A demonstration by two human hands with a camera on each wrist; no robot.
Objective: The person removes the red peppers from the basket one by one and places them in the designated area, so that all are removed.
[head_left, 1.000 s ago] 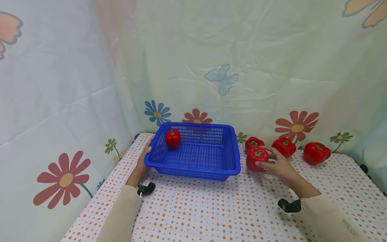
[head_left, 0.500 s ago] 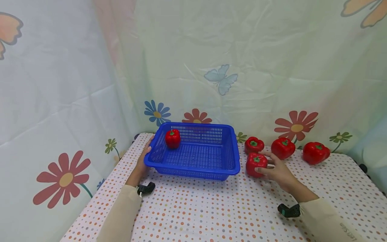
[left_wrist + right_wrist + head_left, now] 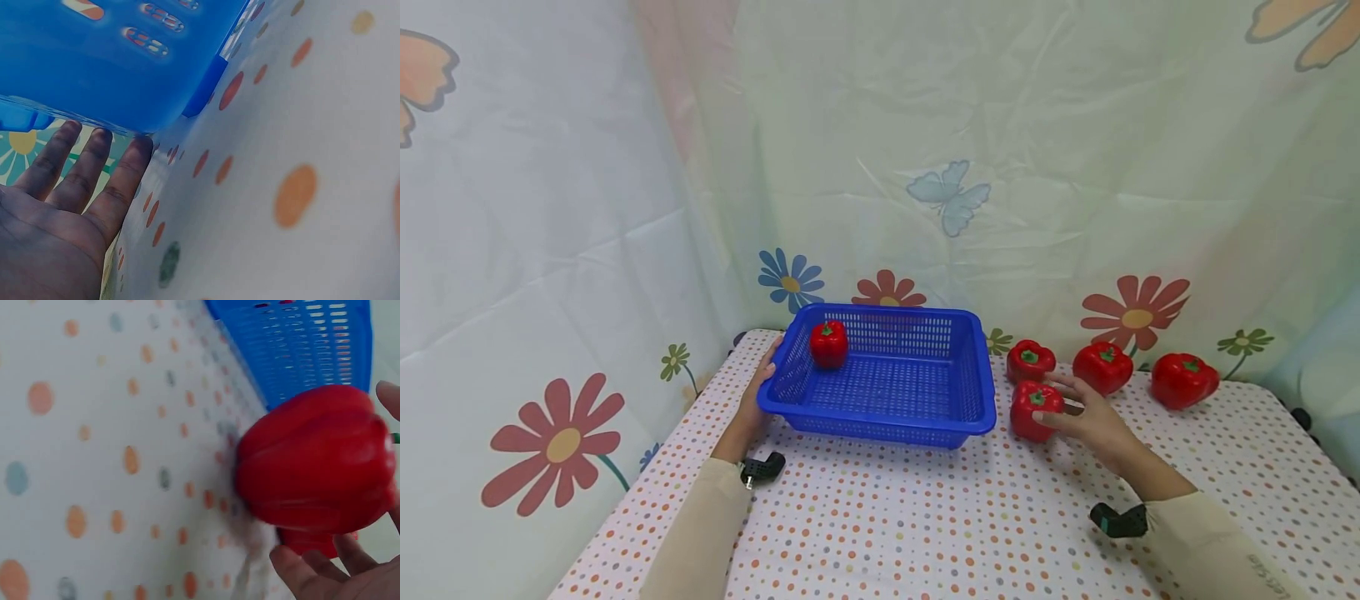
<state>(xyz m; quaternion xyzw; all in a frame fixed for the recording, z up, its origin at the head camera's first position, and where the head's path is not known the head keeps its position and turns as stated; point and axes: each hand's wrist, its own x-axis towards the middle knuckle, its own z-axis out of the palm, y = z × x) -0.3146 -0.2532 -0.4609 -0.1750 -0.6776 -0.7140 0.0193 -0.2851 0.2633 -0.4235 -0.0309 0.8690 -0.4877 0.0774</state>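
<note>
A blue plastic basket [image 3: 880, 429] stands on the dotted table, with one red bell pepper [image 3: 829, 344] at its back left. My left hand [image 3: 762, 387] rests against the basket's left side; in the left wrist view its fingers [image 3: 119, 194] lie straight, tips at the basket's wall. My right hand [image 3: 1093, 425] holds another red bell pepper [image 3: 1033, 412] just right of the basket, thumb in front and fingers behind. That pepper [image 3: 312, 462] fills much of the right wrist view, upright, its base at the cloth. Part of its right side is hidden by the hand.
Behind the held pepper sits a red bell pepper [image 3: 1028, 360]. Two more, a middle pepper [image 3: 1102, 367] and a far right pepper [image 3: 1182, 382], line the table's back edge. A printed curtain [image 3: 1037, 167] hangs behind the dotted tablecloth [image 3: 887, 517].
My right hand has brought its pepper slightly down and toward me, away from the pepper behind it, then nearly stopped. The left hand and the basket have stayed put.
</note>
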